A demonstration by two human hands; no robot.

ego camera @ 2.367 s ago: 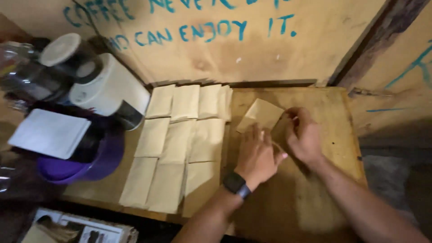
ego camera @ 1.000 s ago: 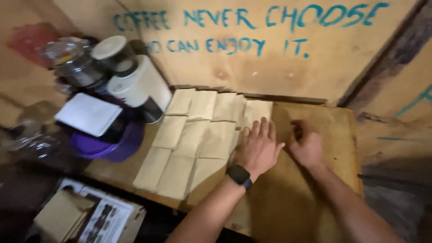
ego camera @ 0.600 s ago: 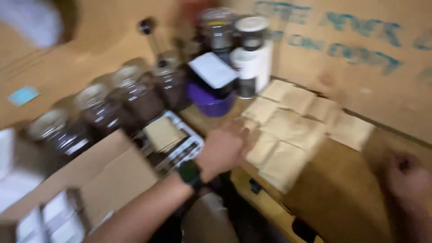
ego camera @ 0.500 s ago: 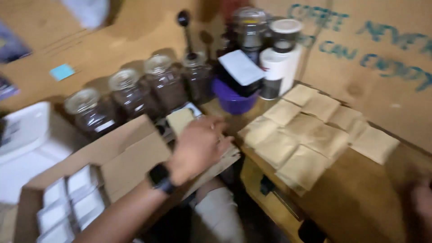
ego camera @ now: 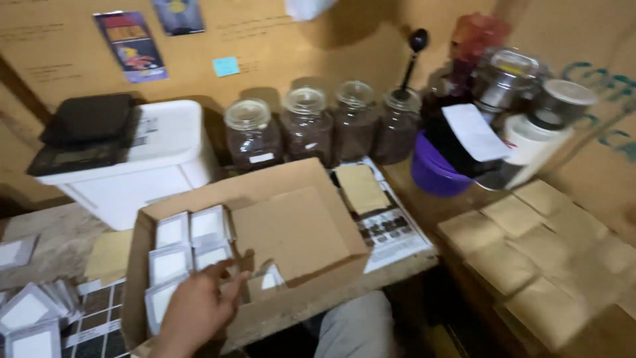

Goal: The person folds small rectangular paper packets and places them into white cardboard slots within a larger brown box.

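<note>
Head cam, going left to right: far left on the table there's a little pile of white square packets sitting on a dark grid sheet, and behind them a white tub with a black scale on top. Next over is the open cardboard box, with more white sachets stacked upright along its left side. Left hand is reaching into the box from the bottom edge, fingers loosely spread and pointing at a single sachet lying just ahead of them at the box's near wall; can't tell if they're actually touching it, and they aren't closed on anything. Behind the box is a row of four glass jars full of dark stuff. Right of the box, a tan pouch lies on a printed sheet. Then a purple bowl and white canisters, and far right a spread of tan pouches laid flat. Right hand isn't in shot.
</note>
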